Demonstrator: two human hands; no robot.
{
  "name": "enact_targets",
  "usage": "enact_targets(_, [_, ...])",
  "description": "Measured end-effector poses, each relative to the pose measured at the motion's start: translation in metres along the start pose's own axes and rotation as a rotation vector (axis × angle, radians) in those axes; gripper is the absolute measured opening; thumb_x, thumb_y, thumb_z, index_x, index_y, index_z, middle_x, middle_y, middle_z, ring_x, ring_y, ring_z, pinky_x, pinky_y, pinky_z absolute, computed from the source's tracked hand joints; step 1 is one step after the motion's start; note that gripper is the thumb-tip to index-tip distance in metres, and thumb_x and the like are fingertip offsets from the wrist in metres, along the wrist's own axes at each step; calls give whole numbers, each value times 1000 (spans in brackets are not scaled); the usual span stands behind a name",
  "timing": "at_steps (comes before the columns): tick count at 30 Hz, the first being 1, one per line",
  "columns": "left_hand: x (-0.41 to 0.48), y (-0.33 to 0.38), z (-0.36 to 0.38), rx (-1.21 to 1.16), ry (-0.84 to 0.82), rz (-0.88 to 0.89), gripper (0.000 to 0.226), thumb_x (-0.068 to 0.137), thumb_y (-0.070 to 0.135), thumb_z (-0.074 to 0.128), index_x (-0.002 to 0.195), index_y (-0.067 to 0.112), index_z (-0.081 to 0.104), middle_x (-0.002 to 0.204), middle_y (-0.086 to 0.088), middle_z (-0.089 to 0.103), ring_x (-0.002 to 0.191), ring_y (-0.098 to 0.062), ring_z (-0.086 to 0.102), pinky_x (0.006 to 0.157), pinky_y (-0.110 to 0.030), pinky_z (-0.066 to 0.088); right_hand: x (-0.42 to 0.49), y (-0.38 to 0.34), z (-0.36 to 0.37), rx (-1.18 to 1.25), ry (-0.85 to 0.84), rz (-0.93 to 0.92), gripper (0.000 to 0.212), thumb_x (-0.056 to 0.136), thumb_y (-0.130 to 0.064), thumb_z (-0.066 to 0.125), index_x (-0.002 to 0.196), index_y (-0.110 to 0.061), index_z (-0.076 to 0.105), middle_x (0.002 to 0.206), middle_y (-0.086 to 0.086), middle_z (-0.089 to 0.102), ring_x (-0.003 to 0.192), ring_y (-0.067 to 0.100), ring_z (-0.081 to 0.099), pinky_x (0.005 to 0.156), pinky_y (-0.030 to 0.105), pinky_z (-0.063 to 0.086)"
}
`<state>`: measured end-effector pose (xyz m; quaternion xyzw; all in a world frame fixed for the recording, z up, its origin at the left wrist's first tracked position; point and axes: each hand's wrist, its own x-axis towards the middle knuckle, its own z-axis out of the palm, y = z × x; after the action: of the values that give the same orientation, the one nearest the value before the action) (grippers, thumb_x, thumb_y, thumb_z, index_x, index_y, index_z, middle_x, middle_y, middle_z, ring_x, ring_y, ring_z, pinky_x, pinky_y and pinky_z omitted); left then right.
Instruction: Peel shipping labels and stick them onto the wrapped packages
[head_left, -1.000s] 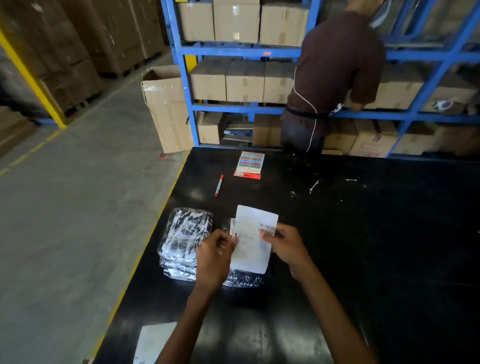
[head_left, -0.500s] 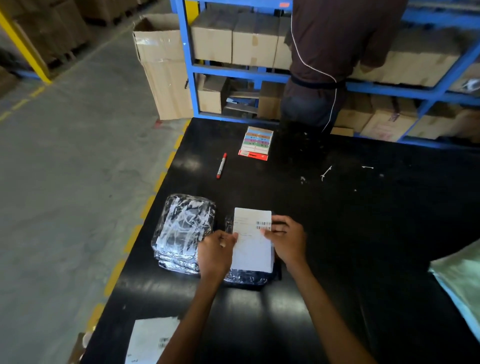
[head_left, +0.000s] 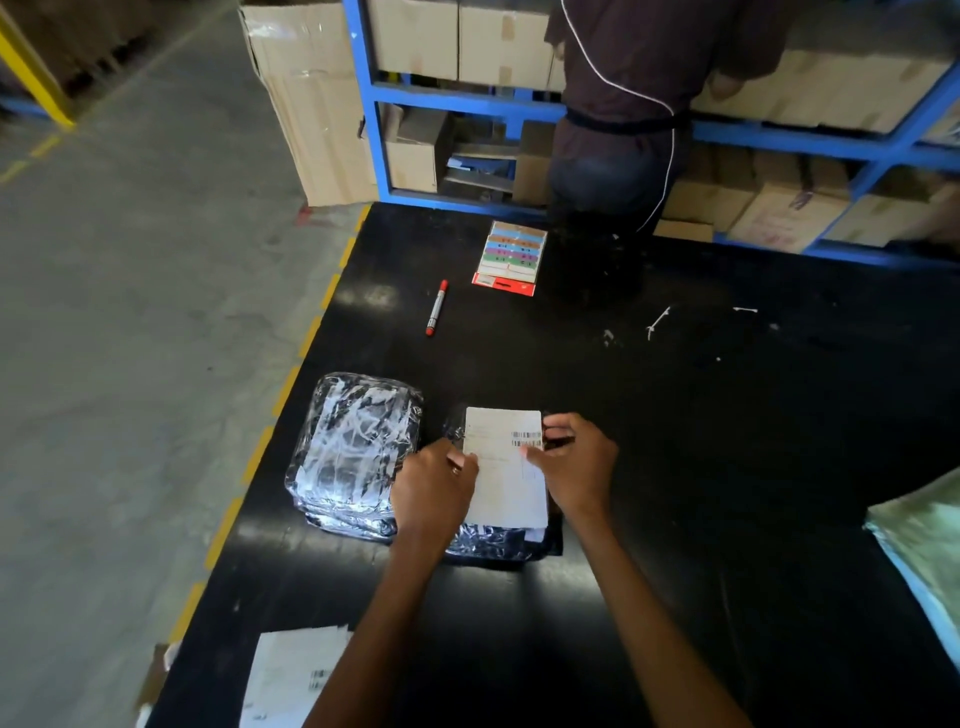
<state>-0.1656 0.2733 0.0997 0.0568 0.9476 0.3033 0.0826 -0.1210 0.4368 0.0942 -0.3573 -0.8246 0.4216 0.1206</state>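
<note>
The shipping label (head_left: 506, 467) lies flat on top of the wrapped package (head_left: 488, 543) right in front of me on the black surface (head_left: 727, 441), barcode toward the far right corner. My left grip (head_left: 434, 488) is clamped on the label's left edge, thumb and forefinger pinching it. My right grip (head_left: 576, 467) is clamped on the right edge, with the thumb down on the paper just below the barcode and the fingers curled round the corner.

My left hand hides the near-left part of the package and the gap beside it. Just to the left sits a stack of wrapped packages (head_left: 358, 452), glossy with white streaks; I cannot tell whether the two touch. Farther up the surface lie a red marker (head_left: 436, 307) and a card of coloured stickers (head_left: 511, 257), well apart from my hands, and some white scraps (head_left: 657, 322) off to the right.

At the near edge, partly under my left forearm, is a sheet of labels (head_left: 296, 675). A pale green bag (head_left: 919, 545) pokes in from the right edge.

Beyond the surface another person (head_left: 623, 104) stands with their back to me at a blue rack (head_left: 374, 104) loaded with cardboard boxes (head_left: 415, 36). A tall carton (head_left: 306, 104) stands on the floor beside it.
</note>
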Motion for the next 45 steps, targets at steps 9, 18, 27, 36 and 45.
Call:
enact_targets(9, [-1, 1, -13, 343, 75, 195, 51, 100, 46, 48, 138, 12, 41, 135, -9, 57, 125, -27, 55, 96, -40, 50, -10, 16, -1, -390, 51, -451, 47, 91, -24, 66, 136, -20, 55, 144, 3, 51, 134, 24, 45, 106, 42, 45])
enact_targets(18, [2, -28, 36, 319, -46, 496, 59, 108, 41, 20, 161, 23, 2, 169, 1, -6, 156, -16, -7, 125, -45, 20, -13, 39, 25, -638, -128, -566, 55, 104, -35, 20, 157, -23, 20, 167, 1, 15, 155, 18, 7, 123, 42, 20])
enact_targets(27, [-1, -27, 42, 103, -60, 487, 62, 107, 41, 32, 161, 21, 7, 169, -1, -10, 156, -17, -6, 124, -40, 27, -18, 40, 25, -529, -136, -574, 55, 106, -34, 22, 159, -22, 16, 168, 2, 3, 155, 17, -4, 125, 41, 13])
enact_targets(36, [-9, -30, 57, -302, -26, 3, 100, 76, 91, 34, 156, 34, 11, 135, -6, 63, 106, -25, 69, 80, -47, 62, -33, 47, 34, 293, -171, 161, 87, 90, -52, 64, 156, -38, 10, 143, 0, 57, 129, 17, 56, 107, 40, 47])
enact_targets(45, [-19, 35, 31, -362, 87, 248, 71, 95, 42, 56, 156, 21, 26, 143, -7, 53, 119, -21, 62, 90, -41, 59, -24, 29, -18, 498, -83, 68, 74, 92, -33, 68, 154, -29, 27, 130, -6, 63, 113, 9, 64, 96, 34, 56])
